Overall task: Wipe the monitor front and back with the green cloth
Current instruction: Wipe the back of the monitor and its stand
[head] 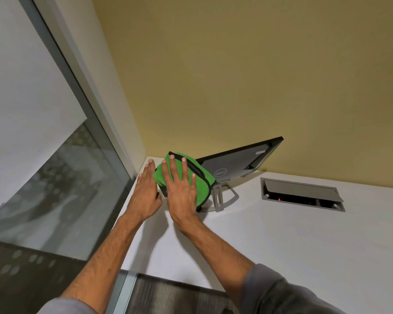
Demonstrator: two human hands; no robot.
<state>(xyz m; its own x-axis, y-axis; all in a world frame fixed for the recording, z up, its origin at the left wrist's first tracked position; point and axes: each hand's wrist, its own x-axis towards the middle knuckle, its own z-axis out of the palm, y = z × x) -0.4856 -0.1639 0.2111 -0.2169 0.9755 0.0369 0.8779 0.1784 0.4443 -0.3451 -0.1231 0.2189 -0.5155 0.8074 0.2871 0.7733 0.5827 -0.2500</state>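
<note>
Standing near the corner of the white worktop (281, 234): monitor (236, 162), rear face toward the camera, logo visible, on a grey stand (222, 197). Green cloth (202, 186): draped over the monitor's left end, covering part of the back. Right grip (182, 191): fingers straight and spread, pressing flat on the cloth. Left grip (146, 191): fingers extended, clasping nothing, laid against the monitor's left edge beside the cloth. Grey cable hatch (300, 191): recessed in the worktop, right of the stand.
</note>
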